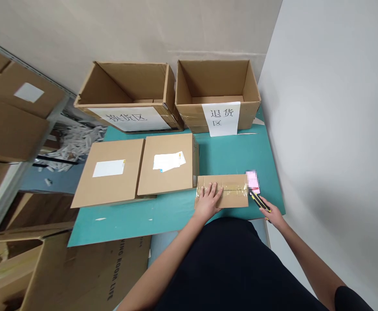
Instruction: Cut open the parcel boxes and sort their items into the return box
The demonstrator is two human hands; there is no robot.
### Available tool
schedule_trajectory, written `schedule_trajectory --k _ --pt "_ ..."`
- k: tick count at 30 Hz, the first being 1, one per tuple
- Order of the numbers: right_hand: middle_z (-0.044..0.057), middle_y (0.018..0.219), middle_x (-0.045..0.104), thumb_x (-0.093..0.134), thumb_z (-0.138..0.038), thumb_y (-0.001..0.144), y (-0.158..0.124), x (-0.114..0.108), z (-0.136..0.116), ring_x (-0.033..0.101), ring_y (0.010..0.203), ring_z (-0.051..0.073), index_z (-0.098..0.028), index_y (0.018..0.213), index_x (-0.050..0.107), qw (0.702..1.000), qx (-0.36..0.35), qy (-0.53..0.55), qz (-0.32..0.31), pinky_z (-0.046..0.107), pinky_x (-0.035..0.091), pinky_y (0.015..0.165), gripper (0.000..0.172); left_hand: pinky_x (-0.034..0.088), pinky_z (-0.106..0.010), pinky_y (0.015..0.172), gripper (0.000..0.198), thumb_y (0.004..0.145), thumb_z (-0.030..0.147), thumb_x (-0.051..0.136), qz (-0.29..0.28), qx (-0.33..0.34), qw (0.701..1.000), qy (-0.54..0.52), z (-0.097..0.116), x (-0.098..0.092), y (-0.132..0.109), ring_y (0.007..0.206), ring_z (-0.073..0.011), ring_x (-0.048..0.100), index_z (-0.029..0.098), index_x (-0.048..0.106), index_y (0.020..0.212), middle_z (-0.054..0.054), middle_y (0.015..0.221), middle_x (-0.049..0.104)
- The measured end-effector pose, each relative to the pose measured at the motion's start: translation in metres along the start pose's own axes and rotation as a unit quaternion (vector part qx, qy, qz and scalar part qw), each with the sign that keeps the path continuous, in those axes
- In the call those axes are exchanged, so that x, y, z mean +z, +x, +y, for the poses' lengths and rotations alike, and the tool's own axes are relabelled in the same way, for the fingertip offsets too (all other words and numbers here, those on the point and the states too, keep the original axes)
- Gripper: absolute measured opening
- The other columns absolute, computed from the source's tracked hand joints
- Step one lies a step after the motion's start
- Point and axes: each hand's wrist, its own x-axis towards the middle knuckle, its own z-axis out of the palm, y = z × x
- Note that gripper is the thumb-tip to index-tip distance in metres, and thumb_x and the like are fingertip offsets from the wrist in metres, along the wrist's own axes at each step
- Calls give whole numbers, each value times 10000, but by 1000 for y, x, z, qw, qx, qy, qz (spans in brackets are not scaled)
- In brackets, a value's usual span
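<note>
A small taped cardboard box point(231, 199) lies near the front edge of the green table. My left hand point(208, 201) rests flat on its left part with the fingers spread. Clear tape runs along the seam on its top. My right hand point(273, 214) grips a black and yellow utility knife point(259, 201), whose tip is by the box's right end. I cannot tell whether the blade touches the cardboard. Just beyond the knife lies a pink card point(252, 179), partly blurred out.
Two larger closed boxes point(111, 190) point(166, 181) with white papers lie to the left on the green table point(224, 151). Behind them stand two open labelled cartons point(127, 119) point(189, 116). A wall point(331, 108) borders the right side; shelved boxes point(11, 129) are at left.
</note>
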Motion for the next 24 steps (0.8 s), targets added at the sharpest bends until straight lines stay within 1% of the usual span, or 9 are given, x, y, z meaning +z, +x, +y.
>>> schedule_trajectory --k 3,7,12,14,17,20,22,24 --pt "8 857 683 695 -474 758 -6 0 -1 410 454 68 -259 1468 533 1000 8 8 1 242 471 438 760 199 -625 1203 911 754 471 788 0 0 1000 -4 0 0 0 1509 -404 259 254 383 1541 -170 1640 291" --pt "15 873 679 681 -452 768 -12 0 2 414 465 69 -254 1469 533 1000 17 0 9 225 452 420 743 197 -627 1203 913 750 472 792 2 -2 1000 -3 0 1 0 1511 -402 257 266 384 1540 -161 1641 293" --pt "-4 788 661 692 -441 759 -19 -8 5 431 466 72 -244 1447 560 1000 12 -13 -13 216 458 428 728 196 -620 1211 937 744 510 790 11 -1 1000 -4 -1 2 1 1514 -401 249 261 374 1546 -154 1639 301" --pt "-6 786 664 701 -448 754 -20 -11 4 440 461 71 -251 1423 586 1000 12 -5 -13 215 455 421 707 185 -622 1216 947 742 528 786 21 5 1000 -6 -1 2 1 1517 -401 240 265 367 1550 -149 1639 303" --pt "6 838 681 711 -460 746 -20 -14 0 455 451 68 -250 1398 608 1000 13 11 3 219 447 406 693 160 -623 1224 955 745 540 779 45 7 999 -5 -2 4 1 1518 -401 238 271 354 1558 -147 1637 308" --pt "27 925 701 715 -475 747 -15 -16 -3 464 432 61 -243 1413 590 999 16 25 33 221 429 384 716 149 -622 1228 933 761 542 764 56 12 998 -5 -3 5 0 1517 -394 247 271 358 1556 -146 1635 312" --pt "20 875 699 712 -495 753 -8 -16 -6 470 414 66 -234 1444 557 998 13 33 50 223 420 374 754 147 -620 1230 919 769 539 758 57 19 998 -6 -3 6 -1 1518 -389 247 266 365 1553 -145 1636 308" --pt "-8 752 667 707 -513 758 0 -13 -10 482 402 81 -222 1470 527 998 6 38 55 223 419 372 789 145 -621 1230 919 769 541 758 57 22 998 -5 -4 5 -1 1519 -388 243 253 370 1551 -150 1637 303"
